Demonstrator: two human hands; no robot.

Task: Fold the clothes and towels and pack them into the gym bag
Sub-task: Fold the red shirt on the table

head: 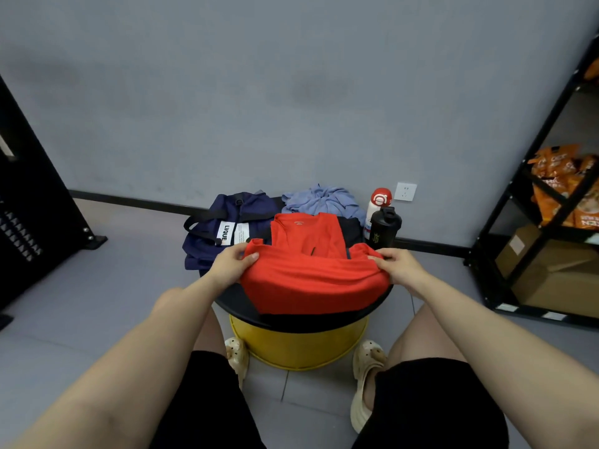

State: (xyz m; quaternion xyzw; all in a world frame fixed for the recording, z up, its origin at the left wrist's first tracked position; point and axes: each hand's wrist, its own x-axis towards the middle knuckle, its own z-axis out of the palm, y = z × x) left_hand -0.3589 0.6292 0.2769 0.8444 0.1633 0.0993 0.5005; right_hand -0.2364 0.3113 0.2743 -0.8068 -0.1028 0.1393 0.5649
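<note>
A red shirt (311,273) lies across the round black table (240,307), its lower part folded up over the body and its collar pointing away from me. My left hand (231,264) pinches the fold's left corner, and my right hand (400,265) pinches the right corner. A navy gym bag (223,228) with a white label sits at the table's far left. A crumpled light-blue garment (324,199) lies at the far side, with a dark garment (351,230) under the shirt's right shoulder.
A white bottle with a red cap (377,205) and a black shaker bottle (384,228) stand at the table's far right. The table sits on a yellow drum (301,346). A black shelf (551,196) with orange packets and boxes is on the right; my knees flank the drum.
</note>
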